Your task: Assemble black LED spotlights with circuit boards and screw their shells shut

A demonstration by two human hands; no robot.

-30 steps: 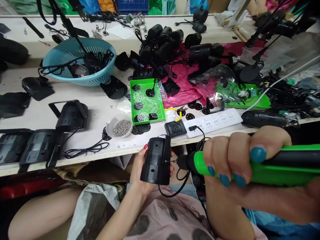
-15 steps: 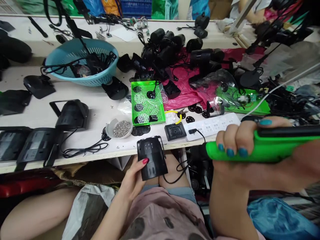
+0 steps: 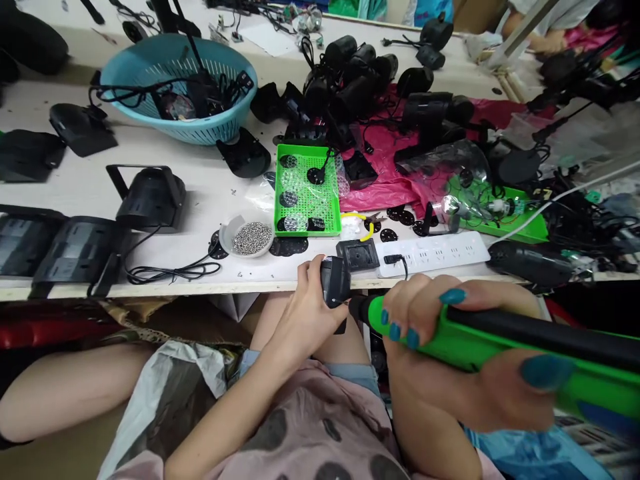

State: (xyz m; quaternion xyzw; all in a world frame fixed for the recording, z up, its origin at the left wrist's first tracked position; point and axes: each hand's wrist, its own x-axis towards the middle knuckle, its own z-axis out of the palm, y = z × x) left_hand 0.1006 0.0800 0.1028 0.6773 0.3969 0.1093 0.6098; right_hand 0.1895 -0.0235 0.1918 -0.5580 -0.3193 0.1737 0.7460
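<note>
Just off the bench's front edge, my left hand [image 3: 310, 300] is wrapped round a black plastic lamp housing [image 3: 334, 280], which is partly hidden behind the fingers. My right hand [image 3: 425, 333] grips a green and black electric screwdriver [image 3: 480, 340], held nearly level. The screwdriver's tip meets the side of the housing, close to a small screw. A bowl of small silver screws [image 3: 251, 239] stands on the bench just beyond my left hand. Near it lie several black perforated discs [image 3: 290, 246].
A green tray [image 3: 310, 200] and a blue basket [image 3: 180, 123] stand on the bench. At the front are a white power strip [image 3: 440, 252] and a black square part [image 3: 358, 254]. Finished-looking black lamps [image 3: 151, 197] sit left. Another person's arm [image 3: 543, 43] shows far right.
The lamp housing has been turned in my left hand, so a different side faces up. My right hand drew the screwdriver away, then brought it back against the housing. The view has tilted downward.
</note>
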